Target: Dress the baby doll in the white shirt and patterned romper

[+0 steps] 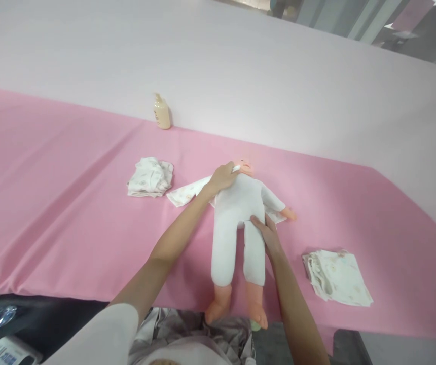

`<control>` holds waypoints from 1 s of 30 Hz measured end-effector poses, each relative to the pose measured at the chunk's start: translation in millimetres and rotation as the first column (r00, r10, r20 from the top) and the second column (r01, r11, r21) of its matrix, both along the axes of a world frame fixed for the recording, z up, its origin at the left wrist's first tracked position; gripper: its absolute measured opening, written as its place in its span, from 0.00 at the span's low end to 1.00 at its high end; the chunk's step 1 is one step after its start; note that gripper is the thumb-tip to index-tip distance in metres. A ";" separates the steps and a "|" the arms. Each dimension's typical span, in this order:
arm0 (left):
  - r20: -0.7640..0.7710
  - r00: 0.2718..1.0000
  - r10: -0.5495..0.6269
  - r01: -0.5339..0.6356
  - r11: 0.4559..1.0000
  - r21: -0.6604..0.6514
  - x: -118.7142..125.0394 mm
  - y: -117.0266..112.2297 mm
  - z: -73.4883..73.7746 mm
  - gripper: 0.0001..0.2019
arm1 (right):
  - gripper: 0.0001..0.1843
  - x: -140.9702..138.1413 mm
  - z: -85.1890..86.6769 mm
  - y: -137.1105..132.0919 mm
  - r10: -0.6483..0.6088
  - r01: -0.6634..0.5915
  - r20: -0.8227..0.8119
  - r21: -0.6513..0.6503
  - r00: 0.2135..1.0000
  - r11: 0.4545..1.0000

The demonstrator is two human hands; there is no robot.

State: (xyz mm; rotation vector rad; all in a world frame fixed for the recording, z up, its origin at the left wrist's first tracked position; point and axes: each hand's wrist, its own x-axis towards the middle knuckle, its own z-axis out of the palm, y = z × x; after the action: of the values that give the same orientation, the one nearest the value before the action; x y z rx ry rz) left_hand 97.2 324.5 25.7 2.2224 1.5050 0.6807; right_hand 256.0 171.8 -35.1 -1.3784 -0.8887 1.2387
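Observation:
A baby doll [239, 203] with a white cloth body lies on its back, head away from me and feet at the table's near edge. My left hand [223, 177] is closed around its shoulder beside the neck, with a small white edge showing at the fingertips. My right hand [266, 232] grips the hip and upper thigh, thumb in front and fingers hidden behind. Under the doll lies a printed white baby shirt [188, 192]; one sleeve stretches out to the left and another part shows by the right hip. The doll's head is partly seen.
A pink cloth [88, 203] covers the table, which meets a white wall [203, 76]. Folded printed cloths lie at left [150, 177] and at right [339, 278]. A cream pump bottle [162, 114] stands against the wall. Below the table's left edge is a dark surface [50, 317].

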 end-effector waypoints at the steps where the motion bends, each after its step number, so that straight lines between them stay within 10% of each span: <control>1: -0.070 0.997 0.013 -0.010 0.999 0.042 2.0 -6.7 4.8 0.12 | 0.24 0.7 -1.0 0.4 -0.015 0.015 -0.012 0.003 1.000 1.000; 6: -0.203 0.970 0.132 -0.090 0.975 0.205 5.4 -40.2 28.2 0.08 | 0.24 5.1 -6.2 1.6 -0.044 0.044 -0.049 0.001 0.998 0.999; 11: 0.132 0.970 -0.204 0.206 0.979 -0.004 -3.6 -57.1 40.3 0.10 | 0.25 1.4 -7.1 1.3 -0.043 0.044 -0.021 0.022 0.999 0.999; 17: 0.366 0.714 -0.597 0.691 0.685 -0.231 5.7 -77.4 46.8 0.20 | 0.23 -6.6 1.3 0.0 -0.025 0.027 -0.016 0.080 1.000 0.996; 24: -0.105 0.838 -0.536 0.546 0.816 0.193 42.9 -64.0 -8.8 0.13 | 0.20 -3.4 -13.5 6.7 -0.184 0.160 0.231 0.120 0.955 0.980; 30: -0.378 0.859 -0.345 0.454 0.855 0.251 50.2 -48.7 -24.7 0.15 | 0.14 27.6 -32.5 43.6 -0.232 0.056 0.769 0.248 0.596 0.967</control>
State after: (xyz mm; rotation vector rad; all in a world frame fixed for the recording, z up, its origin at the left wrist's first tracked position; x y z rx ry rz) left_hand 147.4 275.8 1.0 2.9122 1.0334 0.4769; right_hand 283.6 215.4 -67.5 -1.8169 -1.4251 0.3187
